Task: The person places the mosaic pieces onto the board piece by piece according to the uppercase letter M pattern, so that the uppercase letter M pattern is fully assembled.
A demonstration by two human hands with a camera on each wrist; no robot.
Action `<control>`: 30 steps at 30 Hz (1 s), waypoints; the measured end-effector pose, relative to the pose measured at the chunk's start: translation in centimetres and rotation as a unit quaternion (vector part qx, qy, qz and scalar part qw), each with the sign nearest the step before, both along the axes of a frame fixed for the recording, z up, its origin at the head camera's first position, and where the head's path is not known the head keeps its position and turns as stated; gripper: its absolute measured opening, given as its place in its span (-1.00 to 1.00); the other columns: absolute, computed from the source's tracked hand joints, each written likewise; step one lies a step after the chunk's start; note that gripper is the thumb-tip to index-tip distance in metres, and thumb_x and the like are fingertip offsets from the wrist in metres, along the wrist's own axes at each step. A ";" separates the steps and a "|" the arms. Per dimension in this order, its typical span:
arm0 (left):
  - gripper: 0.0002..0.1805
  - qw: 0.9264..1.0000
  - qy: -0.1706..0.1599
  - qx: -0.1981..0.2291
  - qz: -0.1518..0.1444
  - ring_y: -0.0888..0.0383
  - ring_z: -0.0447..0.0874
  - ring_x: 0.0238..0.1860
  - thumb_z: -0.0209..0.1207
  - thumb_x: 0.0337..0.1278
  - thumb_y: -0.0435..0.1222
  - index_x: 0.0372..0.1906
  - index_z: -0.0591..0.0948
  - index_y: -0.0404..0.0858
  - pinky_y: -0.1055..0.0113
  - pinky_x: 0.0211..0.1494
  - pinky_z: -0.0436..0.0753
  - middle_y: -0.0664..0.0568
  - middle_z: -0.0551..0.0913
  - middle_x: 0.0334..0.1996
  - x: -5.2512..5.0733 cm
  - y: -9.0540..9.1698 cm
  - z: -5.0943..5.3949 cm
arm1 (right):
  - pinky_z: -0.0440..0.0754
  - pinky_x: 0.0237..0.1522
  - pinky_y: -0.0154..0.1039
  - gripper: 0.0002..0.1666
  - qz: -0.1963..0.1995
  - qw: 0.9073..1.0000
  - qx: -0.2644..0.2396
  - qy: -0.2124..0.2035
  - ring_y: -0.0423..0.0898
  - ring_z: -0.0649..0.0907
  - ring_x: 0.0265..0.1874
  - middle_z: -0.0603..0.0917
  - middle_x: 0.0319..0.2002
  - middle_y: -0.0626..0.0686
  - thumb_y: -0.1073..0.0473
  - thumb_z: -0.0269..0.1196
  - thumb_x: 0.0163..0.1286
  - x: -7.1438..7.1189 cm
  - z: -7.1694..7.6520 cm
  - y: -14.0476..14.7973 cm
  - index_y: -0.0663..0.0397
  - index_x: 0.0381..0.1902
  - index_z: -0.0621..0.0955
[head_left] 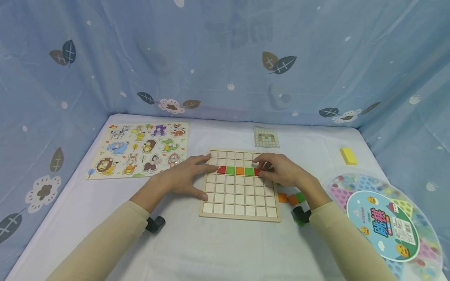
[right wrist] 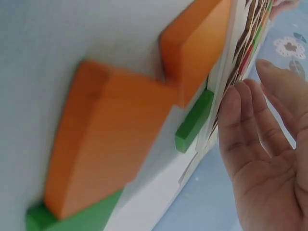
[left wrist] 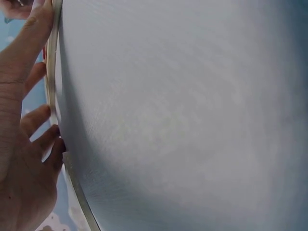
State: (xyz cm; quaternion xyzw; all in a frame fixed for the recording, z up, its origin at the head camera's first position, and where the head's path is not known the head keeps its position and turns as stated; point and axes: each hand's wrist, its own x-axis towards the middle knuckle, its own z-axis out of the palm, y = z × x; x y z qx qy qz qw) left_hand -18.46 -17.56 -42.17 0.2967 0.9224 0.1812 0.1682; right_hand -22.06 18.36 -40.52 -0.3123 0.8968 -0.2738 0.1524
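A wooden grid board [head_left: 239, 200] lies on the white-covered table. Across it runs a row of tiles: a red tile [head_left: 222, 170], a green tile [head_left: 230, 170], an orange tile [head_left: 240, 171], another green tile [head_left: 249, 171] and another red tile [head_left: 257, 172]. My left hand [head_left: 186, 174] rests along the board's left edge with its fingers spread. Over the row's right end is my right hand [head_left: 279, 169], its thumb at the right red tile. The right wrist view shows the right fingers [right wrist: 248, 113] loosely bent, with no piece between them and the thumb.
Orange blocks [right wrist: 110, 139] and green pieces lie right of the board. A pattern card [head_left: 266, 137] is behind it. An animal puzzle [head_left: 140, 150] lies at left. At right are a yellow block [head_left: 348, 156] and a round game box [head_left: 383, 226].
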 end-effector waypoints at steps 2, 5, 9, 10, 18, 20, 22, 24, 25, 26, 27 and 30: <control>0.12 1.000 0.001 0.000 -0.001 -0.11 -0.12 0.66 0.43 -0.20 0.39 0.56 0.32 0.19 -0.21 0.58 0.18 0.03 -0.06 0.68 -0.1 0.0 0.0 | 0.72 0.02 -0.04 -0.52 0.002 1.000 -0.003 0.002 -0.01 0.71 -0.05 0.71 -0.04 0.04 0.26 0.33 0.44 0.1 0.2 0.3 0.16 0.28 0.57; 0.11 1.000 -0.001 0.003 -0.001 -0.11 -0.12 0.66 0.45 -0.20 0.37 0.56 0.33 0.18 -0.22 0.58 0.17 0.03 -0.06 0.68 -0.1 0.0 -0.1 | 0.72 0.00 -0.08 -0.56 0.008 1.000 -0.010 0.004 -0.01 0.70 -0.06 0.71 -0.05 0.05 0.28 0.32 0.45 0.4 0.4 0.7 0.19 0.26 0.58; 0.11 1.000 -0.002 0.006 -0.002 -0.12 -0.12 0.66 0.45 -0.19 0.36 0.56 0.33 0.17 -0.23 0.58 0.17 0.03 -0.06 0.68 -0.1 0.0 -0.2 | 0.72 -0.05 -0.14 -0.59 0.006 1.000 -0.014 -0.001 -0.04 0.68 -0.08 0.69 -0.08 0.03 0.28 0.31 0.45 0.6 0.7 1.2 0.19 0.23 0.60; 0.11 1.000 0.000 0.006 -0.003 -0.12 -0.12 0.66 0.45 -0.19 0.37 0.56 0.33 0.17 -0.24 0.57 0.17 0.03 -0.06 0.68 -0.1 0.0 -0.2 | 0.73 -0.07 -0.15 -0.59 0.004 1.000 -0.014 -0.001 -0.05 0.67 -0.09 0.69 -0.08 0.02 0.27 0.31 0.45 0.6 0.8 1.3 0.18 0.23 0.60; 0.12 1.000 0.001 0.009 -0.004 -0.11 -0.12 0.66 0.44 -0.22 0.39 0.56 0.33 0.19 -0.23 0.58 0.17 0.04 -0.06 0.68 -0.1 -0.1 -0.3 | 0.72 -0.15 -0.21 -0.54 0.006 1.000 -0.010 -0.002 -0.05 0.66 -0.08 0.70 -0.06 0.03 0.28 0.37 0.39 0.7 0.8 3.2 0.18 0.23 0.60; 0.12 1.000 0.001 0.009 -0.004 -0.10 -0.12 0.66 0.42 -0.22 0.41 0.56 0.33 0.19 -0.22 0.58 0.17 0.05 -0.06 0.68 -0.1 -0.1 -0.4 | 0.72 -0.15 -0.22 -0.52 0.000 1.000 -0.009 -0.006 -0.04 0.65 -0.07 0.70 -0.03 0.04 0.27 0.38 0.38 0.8 0.7 3.7 0.17 0.23 0.60; 0.12 1.000 0.001 0.009 -0.005 -0.10 -0.12 0.66 0.41 -0.21 0.42 0.56 0.32 0.19 -0.22 0.58 0.18 0.04 -0.06 0.68 0.0 -0.1 -0.4 | 0.72 -0.14 -0.21 -0.50 -0.005 1.000 -0.008 -0.011 -0.02 0.65 -0.07 0.69 -0.01 0.05 0.27 0.40 0.36 0.9 0.6 4.3 0.17 0.24 0.60; 0.12 1.000 0.002 0.009 -0.005 -0.11 -0.12 0.66 0.41 -0.21 0.42 0.56 0.33 0.19 -0.22 0.57 0.18 0.04 -0.06 0.68 0.0 -0.1 -0.5 | 0.71 -0.13 -0.19 -0.47 -0.011 1.000 -0.007 -0.017 0.00 0.64 -0.06 0.69 0.01 0.06 0.27 0.41 0.34 1.0 0.5 4.7 0.15 0.26 0.59; 0.12 1.000 0.003 0.009 -0.004 -0.11 -0.11 0.66 0.42 -0.21 0.41 0.56 0.33 0.19 -0.22 0.57 0.18 0.04 -0.06 0.68 0.0 0.0 -0.5 | 0.72 -0.12 -0.19 -0.45 -0.014 1.000 -0.005 -0.019 0.00 0.64 -0.06 0.68 0.02 0.05 0.27 0.42 0.34 1.1 0.5 4.9 0.14 0.27 0.58; 0.12 1.000 0.004 0.008 -0.003 -0.10 -0.11 0.66 0.42 -0.21 0.41 0.56 0.33 0.20 -0.22 0.58 0.18 0.04 -0.06 0.68 0.0 0.0 -0.5 | 0.72 -0.11 -0.19 -0.43 -0.014 1.000 -0.005 -0.022 0.00 0.64 -0.06 0.68 0.02 0.05 0.27 0.43 0.33 1.1 0.5 5.0 0.14 0.28 0.58; 0.12 1.000 0.006 0.009 -0.004 -0.12 -0.11 0.66 0.42 -0.21 0.41 0.56 0.33 0.19 -0.22 0.57 0.18 0.03 -0.05 0.68 0.0 0.0 -0.4 | 0.72 -0.10 -0.19 -0.42 -0.015 1.000 -0.003 -0.024 0.00 0.65 -0.05 0.68 0.02 0.05 0.27 0.43 0.32 1.1 0.4 5.1 0.13 0.30 0.57; 0.11 1.000 0.007 0.004 -0.002 -0.10 -0.11 0.66 0.43 -0.20 0.39 0.56 0.33 0.20 -0.21 0.58 0.17 0.03 -0.05 0.68 0.0 -0.1 -0.4 | 0.73 -0.08 -0.19 -0.38 -0.019 0.999 0.002 -0.032 -0.01 0.64 -0.04 0.68 0.02 0.04 0.27 0.44 0.31 1.1 0.3 5.4 0.11 0.32 0.55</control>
